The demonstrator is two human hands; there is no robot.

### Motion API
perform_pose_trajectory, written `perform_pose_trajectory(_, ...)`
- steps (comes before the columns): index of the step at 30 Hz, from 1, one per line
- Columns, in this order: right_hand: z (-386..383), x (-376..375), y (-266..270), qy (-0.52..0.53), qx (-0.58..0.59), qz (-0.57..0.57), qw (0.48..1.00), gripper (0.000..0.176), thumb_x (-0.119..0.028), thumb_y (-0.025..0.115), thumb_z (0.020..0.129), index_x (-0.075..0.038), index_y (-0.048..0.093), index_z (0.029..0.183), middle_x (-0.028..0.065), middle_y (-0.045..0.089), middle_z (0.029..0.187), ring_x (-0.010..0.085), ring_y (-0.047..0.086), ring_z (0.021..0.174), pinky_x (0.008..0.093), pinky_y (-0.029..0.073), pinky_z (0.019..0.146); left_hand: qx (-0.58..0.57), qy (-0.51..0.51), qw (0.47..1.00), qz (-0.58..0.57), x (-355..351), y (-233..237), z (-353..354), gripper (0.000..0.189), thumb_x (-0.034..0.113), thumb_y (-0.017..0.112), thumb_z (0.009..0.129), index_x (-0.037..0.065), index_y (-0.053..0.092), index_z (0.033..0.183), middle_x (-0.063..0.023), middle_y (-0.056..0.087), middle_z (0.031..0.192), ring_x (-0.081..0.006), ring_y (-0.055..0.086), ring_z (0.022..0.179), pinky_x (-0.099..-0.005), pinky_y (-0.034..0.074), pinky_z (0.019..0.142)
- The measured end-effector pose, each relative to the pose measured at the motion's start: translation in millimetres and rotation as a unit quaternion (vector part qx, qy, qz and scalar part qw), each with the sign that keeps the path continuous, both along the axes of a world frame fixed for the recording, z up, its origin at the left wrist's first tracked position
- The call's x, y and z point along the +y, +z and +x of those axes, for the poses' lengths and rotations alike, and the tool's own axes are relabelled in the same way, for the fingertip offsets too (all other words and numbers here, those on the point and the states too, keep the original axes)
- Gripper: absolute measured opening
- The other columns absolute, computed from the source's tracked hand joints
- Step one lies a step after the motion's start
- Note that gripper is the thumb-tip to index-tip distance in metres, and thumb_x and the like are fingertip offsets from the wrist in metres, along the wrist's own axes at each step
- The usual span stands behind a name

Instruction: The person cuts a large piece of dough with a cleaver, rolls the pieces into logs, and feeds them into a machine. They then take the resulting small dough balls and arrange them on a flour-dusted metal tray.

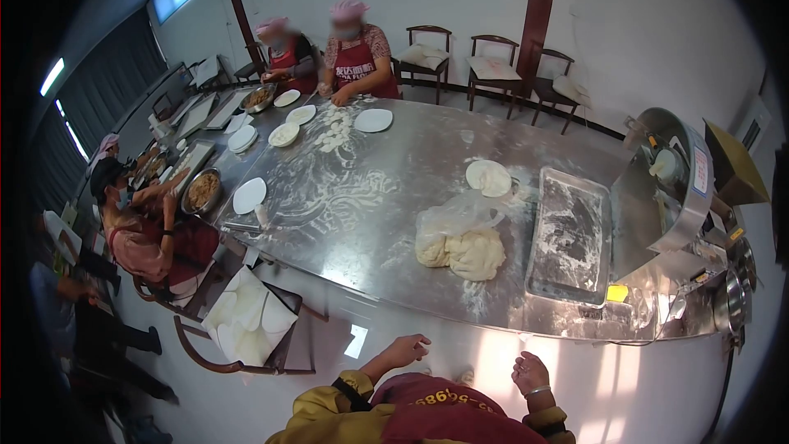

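A big, pale dough lump (464, 253) is sitting bare on the steel table (386, 197), close to its near edge, bulging in two lobes. A crumpled clear plastic bag (460, 215) is lying against its far side. Just right of it, a flour-dusted metal tray (571, 238) is resting flat.

Yellow sleeves (322, 418), maroon apron (460, 426) (digits, perhaps 9985).

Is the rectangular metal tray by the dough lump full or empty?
Empty: the rectangular steel tray shows only white flour smears on its bottom; the pale dough lump sits beside it.
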State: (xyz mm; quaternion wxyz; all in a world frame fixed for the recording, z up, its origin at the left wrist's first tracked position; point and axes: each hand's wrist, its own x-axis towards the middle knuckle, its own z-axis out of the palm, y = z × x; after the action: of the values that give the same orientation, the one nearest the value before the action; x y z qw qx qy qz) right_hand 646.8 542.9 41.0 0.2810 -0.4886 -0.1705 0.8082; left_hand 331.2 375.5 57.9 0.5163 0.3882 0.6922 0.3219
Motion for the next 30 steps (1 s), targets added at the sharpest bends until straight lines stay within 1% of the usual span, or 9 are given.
perform_pose_trajectory(2,1.0,0.6,-5.6,0.001,0.009,-0.016,1.0,0.03,-0.001,0.053,0.077,-0.008,0.048,0.106,0.0078,0.054,0.079,0.019,0.051,0.065,0.0307,0.042,0.055,0.0,0.0,1.0,-0.003,-0.4,-2.1,-0.3,0.031,0.018,0.057,0.084,0.003,0.055,0.111,-0.0092,0.063,0.079,-0.0149,0.06,0.067,-0.0285,0.048,0.063)
perform_pose_trajectory(5,0.6,-0.3,-5.4,0.003,0.016,-0.018,1.0,0.03,-0.002,0.054,0.077,-0.007,0.049,0.106,0.0076,0.054,0.078,0.0188,0.051,0.065,0.0304,0.042,0.055,0.003,0.004,1.0,-0.004,-2.6,-6.2,-1.1,0.031,0.018,0.057,0.084,0.004,0.055,0.111,-0.0096,0.063,0.08,-0.0153,0.06,0.068,-0.0286,0.048,0.063)
perform_pose_trajectory(8,-0.3,-0.5,-3.2,0.011,0.006,-0.005,1.0,0.029,-0.002,0.054,0.077,-0.007,0.049,0.105,0.0076,0.054,0.079,0.0186,0.051,0.065,0.0301,0.043,0.055,0.008,-0.014,1.0,-0.02,-3.9,-0.9,-3.6,0.033,0.02,0.056,0.085,0.004,0.053,0.114,-0.0079,0.063,0.086,-0.014,0.062,0.075,-0.0269,0.047,0.066)
perform_pose_trajectory(11,-3.8,-0.4,3.4,0.013,-0.006,0.0,1.0,0.028,-0.003,0.055,0.078,-0.006,0.049,0.105,0.0076,0.054,0.078,0.0186,0.052,0.065,0.0302,0.043,0.055,0.021,-0.019,0.999,-0.027,-4.3,0.8,-4.3,0.033,0.02,0.055,0.086,0.004,0.053,0.115,-0.0078,0.063,0.086,-0.014,0.062,0.075,-0.0268,0.047,0.066)
perform_pose_trajectory(14,-5.2,0.8,2.5,0.015,0.008,0.001,1.0,0.027,-0.004,0.056,0.078,-0.006,0.049,0.105,0.0076,0.055,0.078,0.0188,0.052,0.065,0.0306,0.043,0.055,0.012,-0.015,1.0,-0.023,-5.4,-4.5,-5.3,0.033,0.019,0.054,0.086,0.004,0.053,0.115,-0.0075,0.063,0.086,-0.0138,0.062,0.076,-0.0267,0.047,0.065)
perform_pose_trajectory(17,-8.6,1.3,4.4,0.011,0.016,-0.012,1.0,0.027,-0.004,0.057,0.078,-0.006,0.05,0.104,0.0079,0.055,0.077,0.0191,0.052,0.065,0.0307,0.043,0.055,0.008,-0.014,0.999,-0.03,-5.7,-1.3,-5.5,0.033,0.019,0.054,0.086,0.004,0.052,0.115,-0.0074,0.063,0.086,-0.0134,0.061,0.077,-0.0264,0.047,0.065)
perform_pose_trajectory(20,-11.3,0.1,2.9,0.021,0.004,0.004,1.0,0.027,-0.003,0.057,0.077,-0.005,0.05,0.104,0.0082,0.055,0.077,0.0194,0.052,0.065,0.031,0.043,0.054,0.002,-0.013,1.0,-0.026,-7.0,-6.5,-6.4,0.033,0.019,0.054,0.086,0.005,0.052,0.115,-0.0072,0.063,0.087,-0.0131,0.061,0.076,-0.0262,0.047,0.065)
perform_pose_trajectory(23,-14.8,-2.4,5.3,0.028,-0.001,0.012,1.0,0.032,-0.003,0.053,0.079,0.0,0.046,0.111,0.0128,0.055,0.083,0.0194,0.052,0.067,0.0286,0.045,0.055,0.001,-0.01,1.0,-0.029,-8.6,-7.6,-7.1,0.033,0.019,0.054,0.086,0.005,0.052,0.116,-0.007,0.063,0.088,-0.0129,0.061,0.077,-0.0261,0.047,0.065)
perform_pose_trajectory(30,-16.9,-4.9,-0.7,0.027,0.025,-0.004,0.999,0.032,-0.003,0.052,0.079,0.0,0.046,0.11,0.0126,0.055,0.083,0.0197,0.052,0.067,0.0296,0.045,0.055,-0.008,-0.003,0.999,-0.035,-11.0,-7.8,-7.8,0.033,0.018,0.054,0.086,0.004,0.052,0.115,-0.007,0.063,0.087,-0.0133,0.062,0.077,-0.026,0.047,0.065)
